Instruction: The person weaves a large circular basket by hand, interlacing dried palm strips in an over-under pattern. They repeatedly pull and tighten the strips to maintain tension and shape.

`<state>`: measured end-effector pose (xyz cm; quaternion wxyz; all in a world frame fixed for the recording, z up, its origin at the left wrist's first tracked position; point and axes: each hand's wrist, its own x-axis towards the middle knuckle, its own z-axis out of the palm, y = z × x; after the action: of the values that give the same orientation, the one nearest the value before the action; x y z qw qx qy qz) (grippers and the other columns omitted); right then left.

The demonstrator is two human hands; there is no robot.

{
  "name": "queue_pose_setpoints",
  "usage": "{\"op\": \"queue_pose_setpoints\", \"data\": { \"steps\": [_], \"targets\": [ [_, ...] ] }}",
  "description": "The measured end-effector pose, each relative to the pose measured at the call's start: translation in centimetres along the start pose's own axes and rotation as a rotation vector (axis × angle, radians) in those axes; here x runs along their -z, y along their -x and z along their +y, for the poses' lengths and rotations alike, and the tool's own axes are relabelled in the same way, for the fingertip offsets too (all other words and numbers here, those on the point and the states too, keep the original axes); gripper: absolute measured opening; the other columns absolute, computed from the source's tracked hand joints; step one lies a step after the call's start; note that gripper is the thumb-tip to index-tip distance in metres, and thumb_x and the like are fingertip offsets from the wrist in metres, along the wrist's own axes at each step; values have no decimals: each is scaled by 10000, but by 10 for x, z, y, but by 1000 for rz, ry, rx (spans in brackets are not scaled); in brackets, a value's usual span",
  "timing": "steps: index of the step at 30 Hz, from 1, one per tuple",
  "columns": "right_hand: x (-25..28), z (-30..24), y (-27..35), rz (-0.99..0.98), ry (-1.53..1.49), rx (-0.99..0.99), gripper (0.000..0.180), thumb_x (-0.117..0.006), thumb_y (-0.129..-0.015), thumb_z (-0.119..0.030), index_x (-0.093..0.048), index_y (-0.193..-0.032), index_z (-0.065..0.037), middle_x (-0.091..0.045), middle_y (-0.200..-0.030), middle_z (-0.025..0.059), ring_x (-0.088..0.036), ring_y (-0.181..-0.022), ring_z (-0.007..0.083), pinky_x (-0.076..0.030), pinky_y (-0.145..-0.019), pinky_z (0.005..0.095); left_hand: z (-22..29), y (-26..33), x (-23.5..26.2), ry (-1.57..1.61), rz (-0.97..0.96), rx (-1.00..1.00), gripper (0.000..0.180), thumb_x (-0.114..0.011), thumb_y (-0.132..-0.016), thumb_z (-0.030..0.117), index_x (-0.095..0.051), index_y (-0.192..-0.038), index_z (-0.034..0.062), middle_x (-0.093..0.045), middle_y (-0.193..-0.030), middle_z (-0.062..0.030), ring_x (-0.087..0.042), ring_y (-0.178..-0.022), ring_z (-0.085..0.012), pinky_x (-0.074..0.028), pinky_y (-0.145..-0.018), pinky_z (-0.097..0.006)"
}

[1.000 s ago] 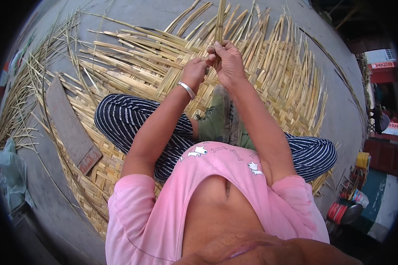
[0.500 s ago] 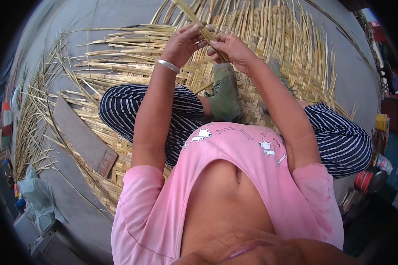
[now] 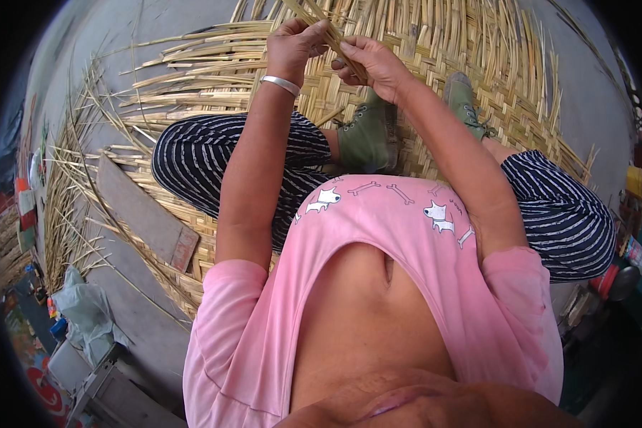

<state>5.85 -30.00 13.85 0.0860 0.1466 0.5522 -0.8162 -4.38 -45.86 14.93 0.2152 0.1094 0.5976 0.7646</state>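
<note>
Both hands are raised over a woven mat of flat, straw-coloured strips [image 3: 471,107]. My left hand [image 3: 294,51], with a silver bangle at its wrist, is closed round a few split reed strips [image 3: 333,39]. To its right, my right hand [image 3: 378,65] pinches the lower end of the same strips between thumb and fingers. The strips slant up and left, past the top edge of the picture. Loose, unwoven ends of the mat fan out to the left and the far side. My green shoes [image 3: 367,135] rest on the woven part.
A wooden board [image 3: 143,207] lies across the mat's left part. Loose thin strips [image 3: 68,178] are heaped farther left on the grey floor [image 3: 139,285]. At the lower left are a pale plastic bag [image 3: 85,303] and a grey frame. Assorted items, one red [image 3: 603,282], line the right side.
My left hand has shifted slightly up with the strips, and the gap between the hands looks a little wider. The whole view has tilted slightly. Both hands keep their hold.
</note>
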Motion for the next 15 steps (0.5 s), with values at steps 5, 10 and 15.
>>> {"op": "queue_pose_setpoints", "data": {
  "steps": [5, 10, 15],
  "targets": [
    [10, -4, 1, -17, 136, -57, 319, -648, -1036, -328, -624, -1208, -60, -759, -1010, 91, -753, -817, 160, -622, -722, 294, -4, -10, -15, -315, 40, -49, 265, -793, -914, 178, -736, -1087, -15, -751, -892, -50, -690, -742, -95, -547, -659, -223],
    [38, -6, -2, -56, 165, -77, 309, -665, -1027, -304, -630, -1187, -42, -757, -1000, 110, -769, -859, 184, -629, -706, 290, -13, -33, -14, -213, -139, 218, 271, -805, -912, 192, -736, -1080, -9, -737, -889, -46, -667, -723, -83, -546, -646, -217],
    [62, 1, -10, -87, 314, -212, 298, -628, -1043, -338, -651, -1157, -64, -767, -1030, 82, -772, -884, 175, -613, -698, 282, -32, -34, -23, -327, -70, 86, 200, -794, -922, 175, -760, -1013, 0, -741, -872, -50, -672, -727, -91, -550, -651, -227]
  ]
}}
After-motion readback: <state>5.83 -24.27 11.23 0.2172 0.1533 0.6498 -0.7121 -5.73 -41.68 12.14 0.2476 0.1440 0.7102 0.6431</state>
